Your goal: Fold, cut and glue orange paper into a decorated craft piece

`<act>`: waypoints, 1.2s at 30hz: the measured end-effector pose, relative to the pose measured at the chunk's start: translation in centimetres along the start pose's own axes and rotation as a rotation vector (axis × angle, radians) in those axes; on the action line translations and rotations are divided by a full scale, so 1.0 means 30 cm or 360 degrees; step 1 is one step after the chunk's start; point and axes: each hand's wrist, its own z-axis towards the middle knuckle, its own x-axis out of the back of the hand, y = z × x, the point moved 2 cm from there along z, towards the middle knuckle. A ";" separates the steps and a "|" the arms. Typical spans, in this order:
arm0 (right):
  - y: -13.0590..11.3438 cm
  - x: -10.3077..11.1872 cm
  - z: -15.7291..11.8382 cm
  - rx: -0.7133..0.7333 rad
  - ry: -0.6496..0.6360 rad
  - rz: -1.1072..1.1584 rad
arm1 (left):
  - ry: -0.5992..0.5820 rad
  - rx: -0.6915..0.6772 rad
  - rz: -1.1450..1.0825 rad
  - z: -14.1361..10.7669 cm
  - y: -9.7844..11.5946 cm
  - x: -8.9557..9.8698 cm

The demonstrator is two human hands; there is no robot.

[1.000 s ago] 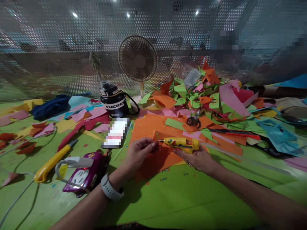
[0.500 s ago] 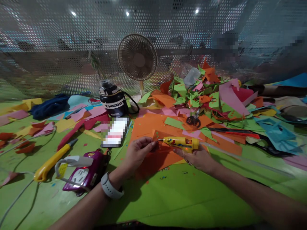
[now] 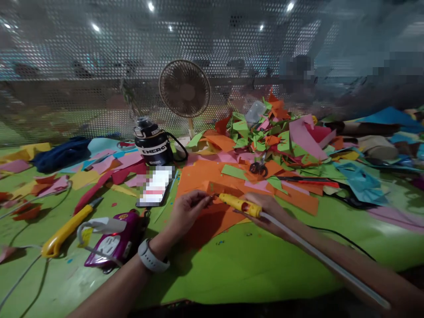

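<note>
My right hand (image 3: 266,207) is wrapped round a yellow hot glue gun (image 3: 236,204), its nozzle pointing left. A long whitish glue stick (image 3: 324,256) sticks out of its back end and runs over my right forearm. Just at the nozzle, my left hand (image 3: 192,207) is pinched at the fingertips; whatever it holds is too small and dark to name. On that wrist is a pale watch (image 3: 153,257). Beneath both hands lie orange paper sheets (image 3: 215,221) on the green table cover (image 3: 251,269).
A purple power strip (image 3: 114,240) and a yellow-handled tool (image 3: 68,229) lie on the left with cables. Behind them are a phone (image 3: 156,187), a dark bottle (image 3: 153,145) and a fan (image 3: 185,90). Scissors (image 3: 258,168) rest before heaped paper scraps (image 3: 265,132).
The glue gun has turned, so its back end and glue stick now swing down toward me. Its nozzle has come closer to my left fingertips. The whole view has shifted slightly.
</note>
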 end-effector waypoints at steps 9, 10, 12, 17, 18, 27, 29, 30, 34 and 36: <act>0.014 0.180 -0.081 0.0034 -0.0175 -0.0503 | 0.0259 0.0163 -0.0256 0.010 0.020 0.037; 0.044 0.204 -0.098 -0.0052 -0.0152 -0.0520 | 0.0257 0.0165 -0.0256 0.010 0.021 0.037; 0.120 0.250 -0.131 -0.0224 -0.0130 -0.0548 | 0.0268 0.0159 -0.0261 0.012 0.021 0.036; 0.294 0.345 -0.186 -0.0539 -0.0041 -0.0642 | 0.0335 0.0187 -0.0324 0.019 0.017 0.041; 0.316 0.358 -0.193 -0.0580 -0.0046 -0.0662 | 0.0341 0.0186 -0.0326 0.020 0.016 0.043; 0.301 0.406 -0.173 -0.0352 0.0103 -0.0746 | 0.0468 0.0205 -0.0400 0.026 -0.001 0.058; 0.248 0.366 -0.120 -0.0213 0.0127 -0.0659 | 0.0548 0.0180 -0.0475 0.028 0.000 0.064; 0.219 0.335 -0.086 -0.0146 0.0101 -0.0623 | 0.0593 0.0159 -0.0510 0.029 0.002 0.068; 0.113 0.179 0.064 0.0047 -0.0044 -0.0603 | 0.0705 0.0099 -0.0582 0.028 0.004 0.077; 0.077 0.109 0.133 0.0085 -0.0072 -0.0635 | 0.0711 0.0104 -0.0614 0.028 0.003 0.076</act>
